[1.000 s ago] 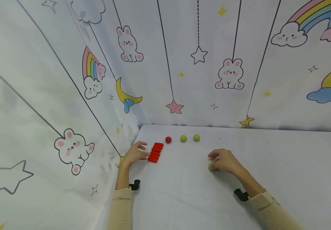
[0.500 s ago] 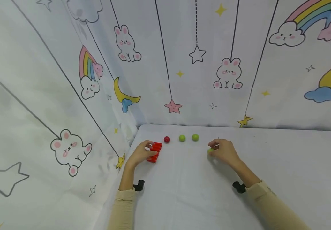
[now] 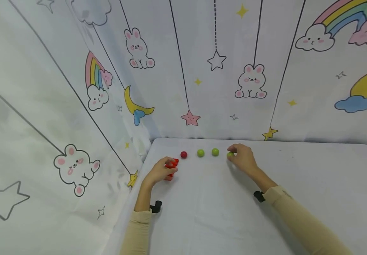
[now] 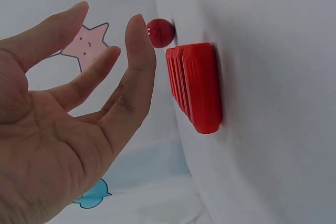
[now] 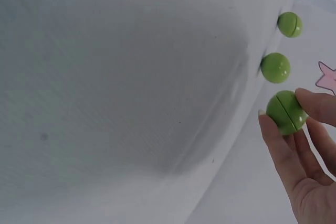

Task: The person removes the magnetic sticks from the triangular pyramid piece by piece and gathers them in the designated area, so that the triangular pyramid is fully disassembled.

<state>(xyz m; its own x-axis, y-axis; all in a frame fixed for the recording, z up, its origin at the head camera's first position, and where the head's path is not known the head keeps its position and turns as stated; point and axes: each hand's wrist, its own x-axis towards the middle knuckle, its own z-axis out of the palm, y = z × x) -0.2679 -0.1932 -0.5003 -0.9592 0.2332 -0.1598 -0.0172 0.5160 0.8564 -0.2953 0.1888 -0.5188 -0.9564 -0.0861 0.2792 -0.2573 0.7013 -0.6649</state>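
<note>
My right hand pinches a green ball with a seam around it, between thumb and fingers, at the right end of a row of balls. Two more green balls, a nearer one and a farther one, lie to its left, then a red ball. My left hand hovers over a row of several red ridged blocks on the left. In the left wrist view its fingers are loosely bent and apart from the blocks, with nothing between them.
A white cloth covers the table. Behind and to the left hangs a white curtain printed with bunnies, stars and rainbows. A black wrist mount shows under the left wrist, another under the right.
The right hand has carried the green ball away from me to the end of the ball row. My left hand has shifted right, over the red blocks.
</note>
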